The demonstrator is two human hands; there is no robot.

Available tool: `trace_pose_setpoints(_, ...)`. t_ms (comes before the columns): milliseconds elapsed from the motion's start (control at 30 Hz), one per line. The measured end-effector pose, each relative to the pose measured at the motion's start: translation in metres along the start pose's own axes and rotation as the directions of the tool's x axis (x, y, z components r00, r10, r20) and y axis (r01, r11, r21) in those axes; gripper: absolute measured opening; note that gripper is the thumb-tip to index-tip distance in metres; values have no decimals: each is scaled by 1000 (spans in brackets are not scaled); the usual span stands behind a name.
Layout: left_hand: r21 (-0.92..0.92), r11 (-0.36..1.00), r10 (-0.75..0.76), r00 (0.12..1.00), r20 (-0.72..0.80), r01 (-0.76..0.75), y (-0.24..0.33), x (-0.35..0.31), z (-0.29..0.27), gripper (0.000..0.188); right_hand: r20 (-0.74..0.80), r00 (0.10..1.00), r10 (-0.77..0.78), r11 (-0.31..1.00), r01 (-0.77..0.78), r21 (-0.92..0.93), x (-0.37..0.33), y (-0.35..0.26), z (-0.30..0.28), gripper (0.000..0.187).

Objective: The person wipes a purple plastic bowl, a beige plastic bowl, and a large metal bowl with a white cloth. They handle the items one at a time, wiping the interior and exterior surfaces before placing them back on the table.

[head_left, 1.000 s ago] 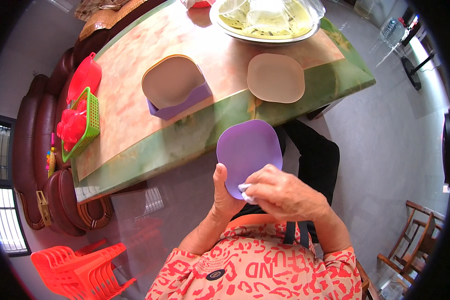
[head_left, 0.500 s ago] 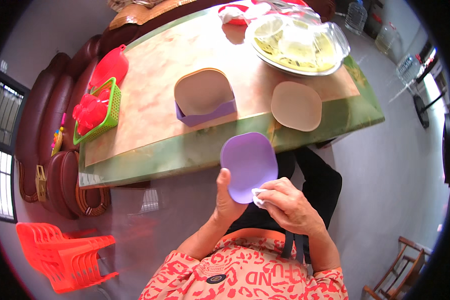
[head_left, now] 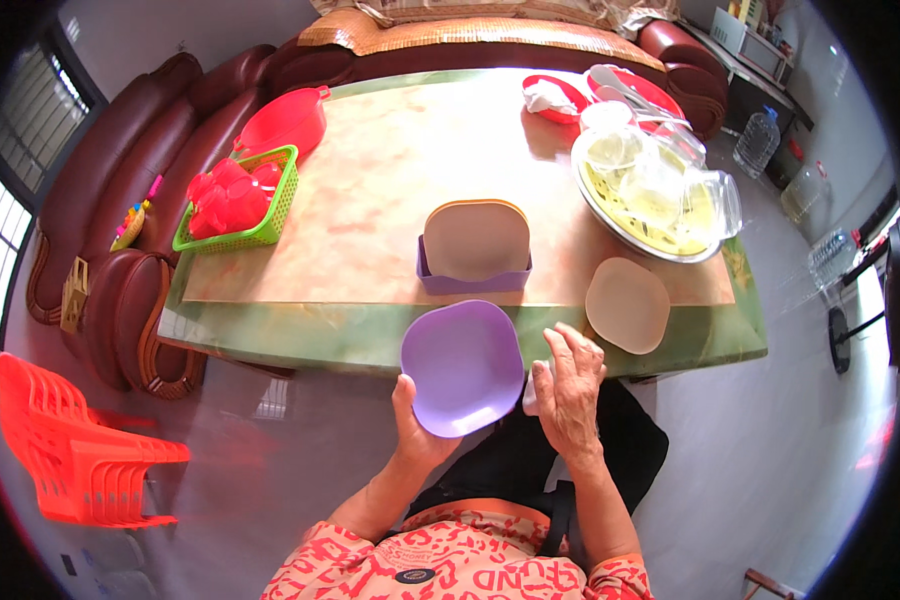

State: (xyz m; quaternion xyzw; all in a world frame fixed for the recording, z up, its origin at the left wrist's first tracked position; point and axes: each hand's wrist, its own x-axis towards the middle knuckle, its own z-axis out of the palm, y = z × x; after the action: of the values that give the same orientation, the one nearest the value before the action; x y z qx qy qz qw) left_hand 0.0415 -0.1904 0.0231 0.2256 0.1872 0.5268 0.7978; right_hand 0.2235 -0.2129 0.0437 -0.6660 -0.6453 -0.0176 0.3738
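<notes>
A purple rounded-square plate (head_left: 463,368) is held by its lower left rim in my left hand (head_left: 419,425), thumb up along the edge. Just right of the plate, apart from it, is my right hand (head_left: 570,390); a bit of white cloth (head_left: 531,398) shows under its fingers. A beige plate (head_left: 628,305) of the same shape lies on the table edge beyond that hand. Behind the purple plate stands a purple holder (head_left: 474,281) with beige plates (head_left: 478,238) upright in it.
The table (head_left: 370,345) has a green marbled rim. On it are a green basket (head_left: 282,205) of red cups, a red colander (head_left: 288,122), and a large bowl (head_left: 610,222) heaped with clear containers. Red stacked chairs (head_left: 80,450) stand at left, a brown sofa (head_left: 100,200) behind.
My right hand has moved off the purple plate, up and toward the beige plate. The purple plate has shifted left and down. The view has tilted up, showing more of the table's far side.
</notes>
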Motion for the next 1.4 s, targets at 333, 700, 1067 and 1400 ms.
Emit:
trace_pose_setpoints(333, 212, 976, -59, 997, 46, 48, -4, 10, 11, 70, 332, 901, 279, 755, -419, 505, 22, 3, -8, 18)
trace_pose_setpoints(700, 332, 939, 97, 995, 4, -93, -72, -26, -40, 72, 141, 842, 521, 625, -489, 608, -14, 24, -21, 17)
trace_pose_setpoints(1067, 913, 167, 470, 844, 259, -373, 34, 37, 4, 16, -160, 983, 95, 949, -41, 311, 35, 0, -10, 21)
trace_pose_setpoints(1400, 905, 151, 561, 788, 252, -398, 77, 133, 4, 16, -387, 919, -68, 960, 166, 226, 119, 10, 48, 15)
